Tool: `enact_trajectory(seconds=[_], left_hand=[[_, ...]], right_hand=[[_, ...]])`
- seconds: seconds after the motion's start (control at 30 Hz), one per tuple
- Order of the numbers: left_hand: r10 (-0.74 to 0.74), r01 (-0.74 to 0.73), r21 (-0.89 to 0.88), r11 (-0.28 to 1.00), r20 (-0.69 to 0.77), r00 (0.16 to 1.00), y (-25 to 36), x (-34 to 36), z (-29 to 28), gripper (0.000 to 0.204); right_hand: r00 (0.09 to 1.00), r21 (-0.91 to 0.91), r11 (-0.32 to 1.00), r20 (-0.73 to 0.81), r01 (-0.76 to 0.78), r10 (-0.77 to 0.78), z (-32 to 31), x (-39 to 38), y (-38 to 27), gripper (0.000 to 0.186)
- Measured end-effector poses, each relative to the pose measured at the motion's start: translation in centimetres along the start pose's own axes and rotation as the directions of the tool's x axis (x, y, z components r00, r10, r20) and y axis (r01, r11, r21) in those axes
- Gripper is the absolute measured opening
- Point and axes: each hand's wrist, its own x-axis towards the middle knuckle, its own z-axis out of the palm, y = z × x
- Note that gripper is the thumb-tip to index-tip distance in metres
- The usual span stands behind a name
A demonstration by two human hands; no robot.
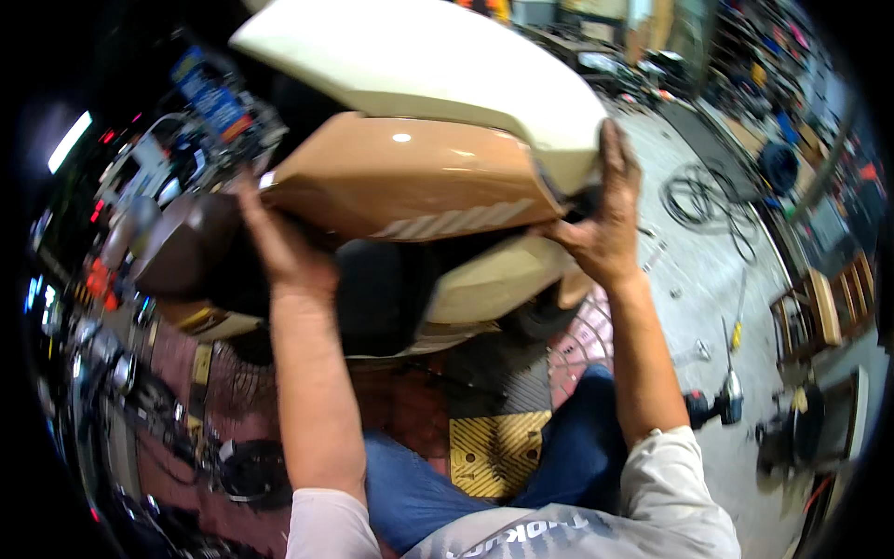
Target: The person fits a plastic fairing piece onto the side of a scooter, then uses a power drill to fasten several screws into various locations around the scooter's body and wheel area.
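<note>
A: Where do we find the piece in hand?

B: We see the large body cover (410,172) in the middle of the scene, held over the scooter (498,279). Its brown side is near to us and its cream side (438,70) is far. We cannot tell if the lower edge touches the scooter.

A: How would we judge its handling?

B: We would guess it is thin plastic, so rather light for its size, but wide and awkward. It should be stiff along its length and perhaps a little flexible at the ends. The brown face shines, so we expect it to be slippery and easy to scratch. We would take hold at both ends, near the edges, and not press on the middle.

A: And how do our hands stand?

B: Both are closed on it, one at each end. Our left hand (284,247) is at the left end, with its fingers pointing away; part of this grip is hidden, so we cannot tell where every fingertip rests. Our right hand (610,219) stands upright at the right end, its fingers along the cream edge and its thumb near the lower brown corner. Both forearms reach forward, well apart.
</note>
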Motion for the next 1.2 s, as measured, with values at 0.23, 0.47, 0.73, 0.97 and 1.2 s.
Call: enact_trajectory(seconds=[0.23, 0.47, 0.73, 0.97, 1.2], left_hand=[[0.284, -0.284, -0.011, 0.959, 0.014, 0.959, 0.1, -0.7, -0.8, 0.059], [0.722, -0.748, 0.460, 0.479, 0.279, 0.633, -1.9, -0.8, 1.7, 0.080], [0.690, -0.780, 0.607, 0.154, 0.498, 0.525, 1.0, -2.4, -1.0, 0.093], [0.399, -0.834, 0.542, -0.098, 0.790, 0.466, 3.8, -1.4, 1.6, 0.092], [0.322, -0.729, 0.683, 0.048, 0.681, 0.658, 5.8, -3.2, 1.6, 0.057]], right_hand=[[0.995, 0.098, 0.993, 0.074, 0.059, -0.067, 1.2, 1.4, -0.1, 0.137], [0.997, 0.218, 0.975, 0.077, -0.031, 0.015, 0.3, 0.3, 1.9, 0.133], [0.992, 0.064, 0.994, 0.087, 0.090, -0.095, 0.9, 0.1, 0.1, 0.123], [1.000, 0.147, 0.989, 0.009, -0.016, 0.015, 0.6, -0.2, 3.3, 0.125], [0.998, 0.120, 0.991, 0.032, 0.052, -0.057, 1.5, 1.8, 0.9, 0.127]])
